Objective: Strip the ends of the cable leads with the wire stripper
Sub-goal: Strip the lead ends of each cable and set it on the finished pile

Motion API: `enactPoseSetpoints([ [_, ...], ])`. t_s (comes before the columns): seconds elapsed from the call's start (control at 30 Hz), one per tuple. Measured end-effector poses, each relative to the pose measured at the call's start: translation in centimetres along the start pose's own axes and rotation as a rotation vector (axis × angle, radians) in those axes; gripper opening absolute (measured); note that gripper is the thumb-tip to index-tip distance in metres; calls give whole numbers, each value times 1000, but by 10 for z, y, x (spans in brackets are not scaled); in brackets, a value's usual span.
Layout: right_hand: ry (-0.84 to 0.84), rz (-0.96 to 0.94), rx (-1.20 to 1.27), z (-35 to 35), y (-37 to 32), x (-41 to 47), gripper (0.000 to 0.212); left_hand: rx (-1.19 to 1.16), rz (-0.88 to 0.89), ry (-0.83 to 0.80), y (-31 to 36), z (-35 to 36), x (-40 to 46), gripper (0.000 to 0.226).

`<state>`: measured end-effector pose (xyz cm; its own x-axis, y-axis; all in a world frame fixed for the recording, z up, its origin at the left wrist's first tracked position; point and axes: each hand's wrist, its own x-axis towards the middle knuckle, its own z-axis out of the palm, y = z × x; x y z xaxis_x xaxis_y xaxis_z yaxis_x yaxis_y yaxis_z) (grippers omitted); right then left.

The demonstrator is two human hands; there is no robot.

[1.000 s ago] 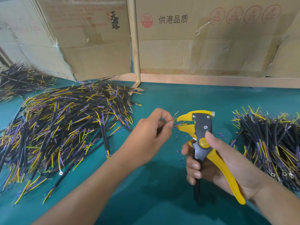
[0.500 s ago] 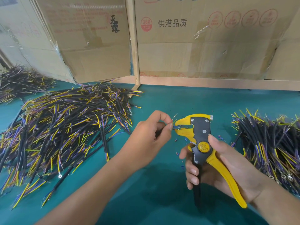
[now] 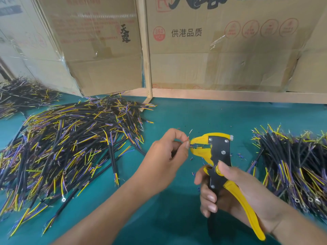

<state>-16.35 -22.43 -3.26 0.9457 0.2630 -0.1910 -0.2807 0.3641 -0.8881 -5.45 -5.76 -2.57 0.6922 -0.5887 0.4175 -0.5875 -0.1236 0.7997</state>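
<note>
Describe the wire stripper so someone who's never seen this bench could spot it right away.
Start at the teal table in front of the cardboard boxes, between the two big heaps of black cables. Near the front, the right hand grips the wire stripper, its head meeting the leads pinched by the left hand. It is the only tool there: yellow handles, black metal body with rivets.

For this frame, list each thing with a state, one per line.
left hand: pinching thin leads at the stripper's nose
right hand: gripping the handles
wire stripper: held upright, leads between its jaws
left cable pile: loose heap
right cable pile: loose heap
</note>
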Motion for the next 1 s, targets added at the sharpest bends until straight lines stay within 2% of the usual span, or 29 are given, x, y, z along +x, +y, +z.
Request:
enactPoseSetpoints([
  [0.13,-47,-48,93,-2,3,0,60,-49,-12,2,-1,2,1,4],
  [0.63,58,-72,130,10,4,-2,67,-162,-16,1,-1,3,-1,21],
  [0.77,130,-92,88,11,1,-2,68,-94,16,11,-3,4,-2,21],
  [1.0,125,-80,21,5,-3,-5,67,281,135,-80,-2,-18,1,11],
])
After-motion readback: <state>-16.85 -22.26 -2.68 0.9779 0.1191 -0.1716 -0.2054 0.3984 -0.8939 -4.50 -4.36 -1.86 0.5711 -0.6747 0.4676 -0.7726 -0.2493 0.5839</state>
